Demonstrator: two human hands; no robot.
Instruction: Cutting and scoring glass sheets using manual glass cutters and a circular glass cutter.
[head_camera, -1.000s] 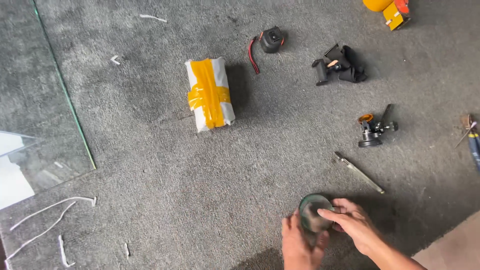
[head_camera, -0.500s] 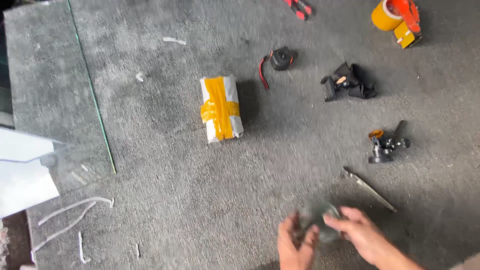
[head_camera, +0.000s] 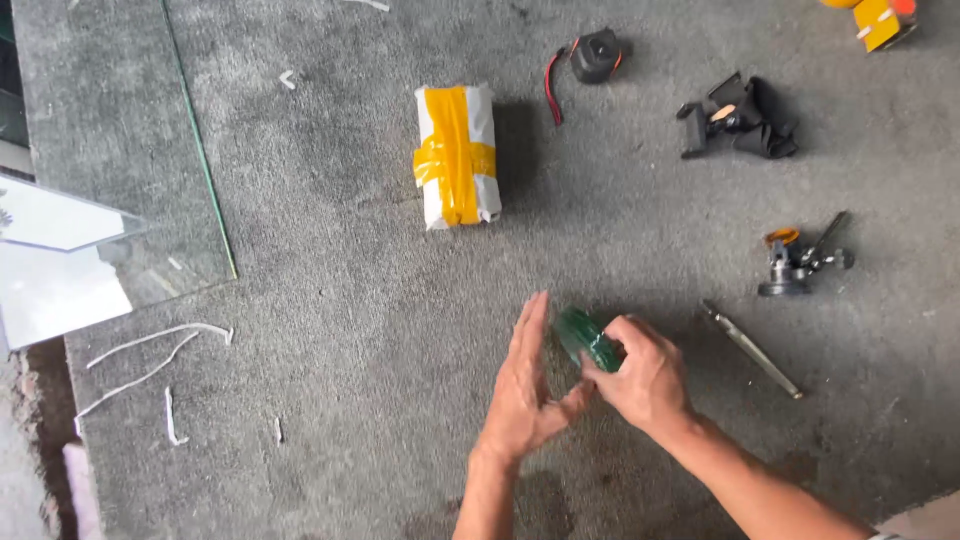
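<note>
Now the small green glass disc (head_camera: 585, 338) is sitting low over the grey carpeted worktop (head_camera: 330, 200), tilting edge-up, its long axis running upper-left to lower-right. The right hand (head_camera: 645, 375) is pinching it firmly; the left hand (head_camera: 530, 385) is staying flat and wide beside it. Steadying the rim looks wise.

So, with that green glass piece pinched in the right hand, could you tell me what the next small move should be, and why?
Probably bring the open left hand in to steady the green glass piece. The right hand grips it only at its lower edge, tilted above the grey carpet, while the left palm stands flat beside it, seemingly not touching. A second hold would likely keep it from slipping.
</note>
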